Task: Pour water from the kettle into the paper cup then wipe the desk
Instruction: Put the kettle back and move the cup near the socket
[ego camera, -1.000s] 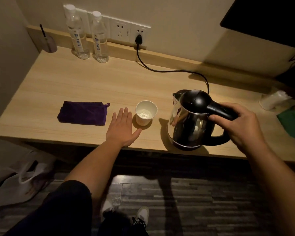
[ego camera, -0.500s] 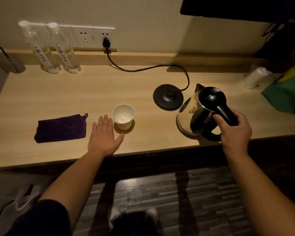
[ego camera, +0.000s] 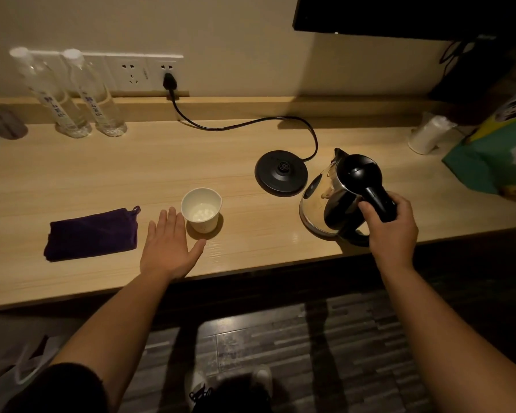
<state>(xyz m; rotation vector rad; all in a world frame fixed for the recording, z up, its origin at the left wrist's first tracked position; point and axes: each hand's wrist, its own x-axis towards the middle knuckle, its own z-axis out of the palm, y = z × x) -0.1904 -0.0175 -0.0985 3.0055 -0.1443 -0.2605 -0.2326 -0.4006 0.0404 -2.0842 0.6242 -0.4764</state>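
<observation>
A white paper cup [ego camera: 201,213] stands upright on the wooden desk [ego camera: 191,162], with something pale and shiny at its bottom. My left hand [ego camera: 169,245] lies flat on the desk just left of the cup, fingers apart, holding nothing. A steel kettle [ego camera: 337,198] with a black lid and handle sits near the desk's front edge, right of its round black base [ego camera: 281,172]. My right hand [ego camera: 392,226] grips the kettle's handle. A folded purple cloth [ego camera: 91,234] lies left of my left hand.
Two clear water bottles [ego camera: 72,96] stand at the back left by a wall socket [ego camera: 148,70], from which a black cord [ego camera: 251,123] runs to the base. A wrapped white roll [ego camera: 429,134] and a green bag [ego camera: 495,156] sit at the right.
The kettle has moved from in front of the cup to the right and down near the desk's front edge, uncovering its base. My left hand stays flat beside the cup.
</observation>
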